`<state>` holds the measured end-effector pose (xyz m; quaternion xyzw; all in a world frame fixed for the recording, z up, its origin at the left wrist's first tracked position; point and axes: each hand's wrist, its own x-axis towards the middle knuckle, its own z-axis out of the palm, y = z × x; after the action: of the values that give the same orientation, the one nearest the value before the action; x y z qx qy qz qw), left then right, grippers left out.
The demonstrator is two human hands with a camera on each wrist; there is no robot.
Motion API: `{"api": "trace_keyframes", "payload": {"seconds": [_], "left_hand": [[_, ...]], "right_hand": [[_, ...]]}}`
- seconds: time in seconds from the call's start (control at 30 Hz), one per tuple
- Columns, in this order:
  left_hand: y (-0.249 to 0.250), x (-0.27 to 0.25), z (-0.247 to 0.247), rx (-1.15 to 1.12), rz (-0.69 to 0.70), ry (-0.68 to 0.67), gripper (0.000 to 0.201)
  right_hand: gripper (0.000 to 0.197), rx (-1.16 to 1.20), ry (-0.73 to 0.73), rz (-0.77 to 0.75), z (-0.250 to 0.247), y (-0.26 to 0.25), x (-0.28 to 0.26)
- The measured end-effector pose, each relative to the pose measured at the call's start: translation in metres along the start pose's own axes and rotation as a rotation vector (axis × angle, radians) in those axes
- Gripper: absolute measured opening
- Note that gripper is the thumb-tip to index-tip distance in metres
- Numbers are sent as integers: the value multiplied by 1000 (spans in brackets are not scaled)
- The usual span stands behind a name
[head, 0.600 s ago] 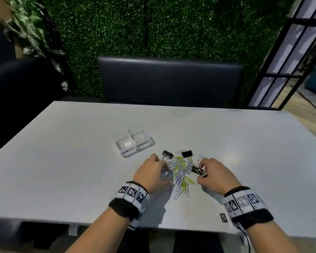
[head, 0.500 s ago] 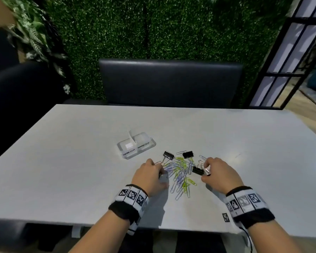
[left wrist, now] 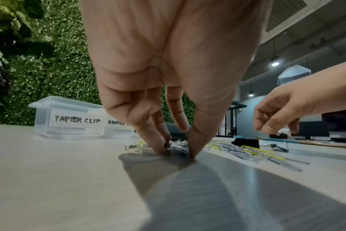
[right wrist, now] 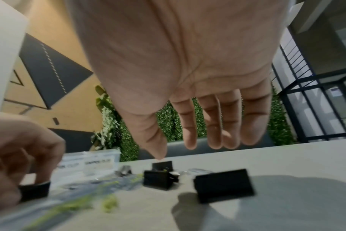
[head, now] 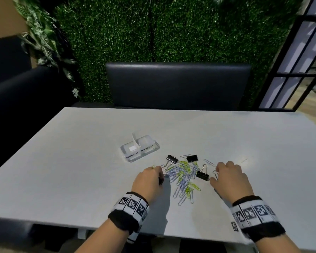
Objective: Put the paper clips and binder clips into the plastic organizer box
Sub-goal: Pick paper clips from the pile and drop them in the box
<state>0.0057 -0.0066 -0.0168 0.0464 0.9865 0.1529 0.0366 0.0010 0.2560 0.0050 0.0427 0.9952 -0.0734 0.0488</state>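
A clear plastic organizer box (head: pixel 128 150) labelled PAPER CLIP and BINDER CLIP (left wrist: pixel 69 118) stands open, left of and beyond the pile. Several lilac and yellow-green paper clips (head: pixel 182 178) lie heaped between my hands. Black binder clips lie at the pile's far side (head: pixel 171 158), (head: pixel 192 158) and on its right (head: pixel 202 175). My left hand (head: pixel 160 177) pinches a further black binder clip (right wrist: pixel 33 190) against the table at the pile's left edge, thumb and fingers closed on it (left wrist: pixel 178 150). My right hand (head: pixel 214 175) hovers just right of the right-hand clip (right wrist: pixel 224 185), fingers relaxed and holding nothing.
The white table (head: pixel 80 170) stretches wide on all sides of the pile, its near edge just below my wrists. A dark padded bench (head: pixel 177 84) stands behind the far edge, against a green hedge wall. Another dark seat (head: pixel 26 106) is at the left.
My right hand has let go of the black binder clip, which now lies on the table, and drawn off to the right. My left hand has shifted slightly left.
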Motion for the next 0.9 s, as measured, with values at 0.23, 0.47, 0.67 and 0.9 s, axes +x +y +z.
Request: {"api": "trace_keyframes", "payload": {"seconds": [0.23, 0.47, 0.67, 0.9], "left_hand": [[-44, -19, -29, -88, -110, 31, 14], [-34, -6, -38, 5, 68, 76, 21], [33, 12, -14, 142, 297, -231, 76], [27, 18, -2, 55, 246, -161, 39]], "right_hand": [[29, 297, -141, -234, 5, -27, -20], [59, 193, -248, -207, 8, -47, -16], [61, 109, -254, -164, 7, -61, -10], [16, 120, -244, -133, 8, -65, -5]]}}
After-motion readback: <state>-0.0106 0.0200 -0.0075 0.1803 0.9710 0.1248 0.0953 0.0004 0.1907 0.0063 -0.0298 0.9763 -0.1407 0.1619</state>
